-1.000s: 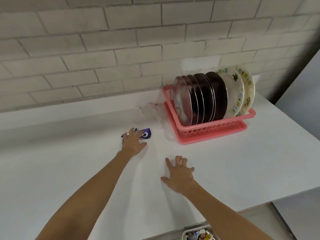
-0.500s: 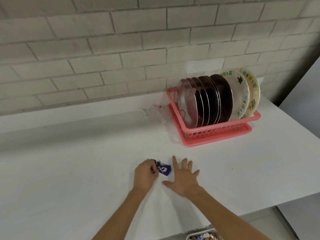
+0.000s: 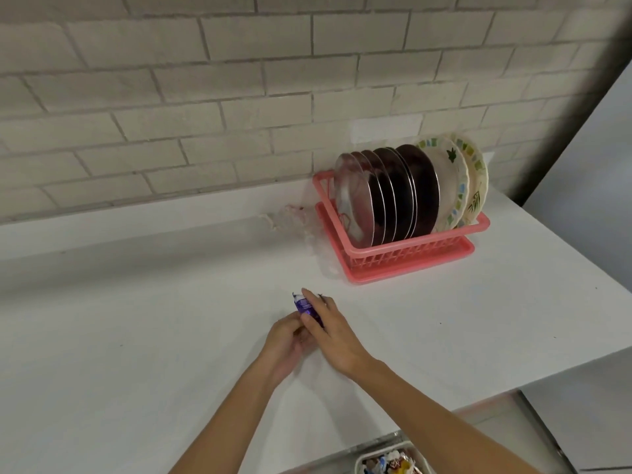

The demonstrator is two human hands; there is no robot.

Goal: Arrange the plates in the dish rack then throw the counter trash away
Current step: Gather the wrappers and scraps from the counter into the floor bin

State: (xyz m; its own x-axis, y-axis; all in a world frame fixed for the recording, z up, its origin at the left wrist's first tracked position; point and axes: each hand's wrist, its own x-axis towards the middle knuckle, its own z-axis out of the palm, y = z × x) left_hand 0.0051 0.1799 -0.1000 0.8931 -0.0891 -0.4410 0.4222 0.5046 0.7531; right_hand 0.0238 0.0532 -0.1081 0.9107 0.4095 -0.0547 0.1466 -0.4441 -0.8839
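1. The left hand's fingers were curled round the near end of the purple wrapper, gripping it just above the white surface.
2. The right hand's fingers lay nearly straight along the wrapper's top. Whether its thumb pinched from below could not be told.
3. The wrapper sat between the two hands, near the middle of the surface and well apart from the pink rack at the far right.
4. The step in hand looked like gathering the trash. It would go best with the foil crumpled tight into one palm, so that no loose end slipped out on the way.
5. A bin already holding wrappers showed below the near edge, to the right. A short carry down and toward the body would likely do.
6. The plates stood upright in the rack, so that part of the task seemed finished.
7. Half a second earlier the right hand had lain flat and spread on the surface just right of the wrapper. It had since come over onto it.
8. A second earlier the left hand had been stretched farther out to the wrapper. The wrapper had since been drawn nearer.
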